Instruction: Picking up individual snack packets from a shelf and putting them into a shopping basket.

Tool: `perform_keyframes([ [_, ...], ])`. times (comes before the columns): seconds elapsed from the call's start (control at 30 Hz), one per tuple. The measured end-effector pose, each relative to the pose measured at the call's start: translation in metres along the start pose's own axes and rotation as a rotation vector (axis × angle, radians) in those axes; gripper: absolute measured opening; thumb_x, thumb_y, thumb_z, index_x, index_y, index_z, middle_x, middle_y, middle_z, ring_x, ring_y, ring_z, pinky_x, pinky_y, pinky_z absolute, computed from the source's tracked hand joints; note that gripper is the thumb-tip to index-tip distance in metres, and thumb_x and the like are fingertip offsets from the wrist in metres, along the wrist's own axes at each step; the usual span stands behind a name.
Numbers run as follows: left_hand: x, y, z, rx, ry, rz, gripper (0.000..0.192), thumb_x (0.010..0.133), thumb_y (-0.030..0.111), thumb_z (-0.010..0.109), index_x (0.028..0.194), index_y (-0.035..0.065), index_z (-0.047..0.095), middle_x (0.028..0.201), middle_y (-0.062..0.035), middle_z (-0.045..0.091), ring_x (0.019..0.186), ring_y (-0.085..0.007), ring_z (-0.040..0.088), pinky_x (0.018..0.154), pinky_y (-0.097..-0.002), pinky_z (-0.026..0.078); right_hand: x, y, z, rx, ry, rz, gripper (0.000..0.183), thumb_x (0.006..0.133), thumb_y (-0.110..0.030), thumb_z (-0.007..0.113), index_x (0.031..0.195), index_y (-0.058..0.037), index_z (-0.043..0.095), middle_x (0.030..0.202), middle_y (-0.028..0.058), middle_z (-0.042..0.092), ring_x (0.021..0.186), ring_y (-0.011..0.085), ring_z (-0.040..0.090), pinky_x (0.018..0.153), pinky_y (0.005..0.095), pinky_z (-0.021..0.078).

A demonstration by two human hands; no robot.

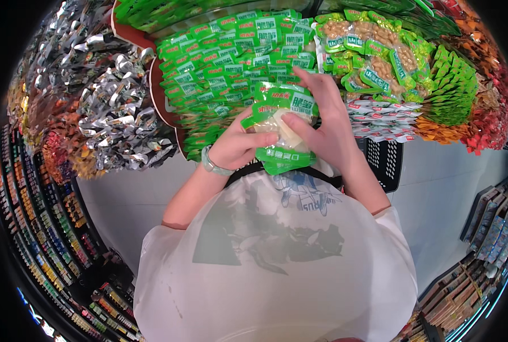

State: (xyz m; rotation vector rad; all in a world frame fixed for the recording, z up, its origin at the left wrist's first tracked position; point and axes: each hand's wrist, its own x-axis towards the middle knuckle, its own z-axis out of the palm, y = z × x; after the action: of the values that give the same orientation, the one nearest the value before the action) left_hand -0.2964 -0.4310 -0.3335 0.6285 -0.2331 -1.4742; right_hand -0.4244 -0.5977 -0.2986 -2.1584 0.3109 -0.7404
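Between my two hands is a small stack of green snack packets (286, 128) with clear windows that show a pale food. My left hand (241, 143) grips the stack's left side, its thumb lying across the front; a watch with a pale band (213, 162) circles that wrist. On the right side, my right hand (324, 115) holds the packets with its thumb pressed on the clear window and its index finger stretched up past the top edge. Just beyond lie rows of matching green packets (219, 68) in a display bin with a dark red edge (157, 89).
Green packets of peanuts (378, 55) fill the section to the right, above white packets (382, 119). Silver packets (121, 107) are heaped at left. A black perforated basket (384, 164) stands below the display. Stocked shelves (44, 222) curve along the lower left.
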Motion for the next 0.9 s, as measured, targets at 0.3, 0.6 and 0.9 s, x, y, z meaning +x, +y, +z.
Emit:
perform_keyframes([
  [0.3, -0.006, -0.006, -0.004, -0.008, 0.192, 0.147, 0.061, 0.089, -0.005, 0.071, 0.144, 0.0038, 0.046, 0.132, -0.0115, 0.063, 0.119, -0.0226, 0.064, 0.099, -0.0373, 0.055, 0.037, 0.004, -0.042, 0.156, -0.532, 0.485, 0.051, 0.083, -0.008, 0.081, 0.131, -0.0008, 0.062, 0.110, 0.0050, 0.070, 0.097, 0.0092, 0.064, 0.082, 0.0241, 0.0529],
  [0.6, -0.012, -0.007, 0.004, 0.521, 0.503, 0.200, 0.059, 0.083, -0.004, 0.078, 0.136, -0.0006, 0.051, 0.122, -0.0116, 0.067, 0.108, -0.0208, 0.068, 0.093, -0.0348, 0.057, 0.112, 0.034, -0.057, -0.077, -0.148, -0.121, 0.028, 0.090, -0.013, 0.071, 0.117, -0.0054, 0.066, 0.089, 0.0140, 0.072, 0.068, 0.0260, 0.069, 0.064, 0.0369, 0.0524],
  [0.9, -0.016, -0.002, 0.008, 0.469, 0.262, 0.043, 0.057, 0.088, 0.002, 0.077, 0.139, 0.0009, 0.051, 0.127, -0.0075, 0.065, 0.112, -0.0136, 0.065, 0.094, -0.0303, 0.054, 0.134, 0.048, -0.030, -0.333, -0.206, -0.322, 0.025, 0.091, -0.010, 0.069, 0.115, -0.0064, 0.063, 0.096, 0.0154, 0.070, 0.080, 0.0337, 0.067, 0.071, 0.0397, 0.0522],
])
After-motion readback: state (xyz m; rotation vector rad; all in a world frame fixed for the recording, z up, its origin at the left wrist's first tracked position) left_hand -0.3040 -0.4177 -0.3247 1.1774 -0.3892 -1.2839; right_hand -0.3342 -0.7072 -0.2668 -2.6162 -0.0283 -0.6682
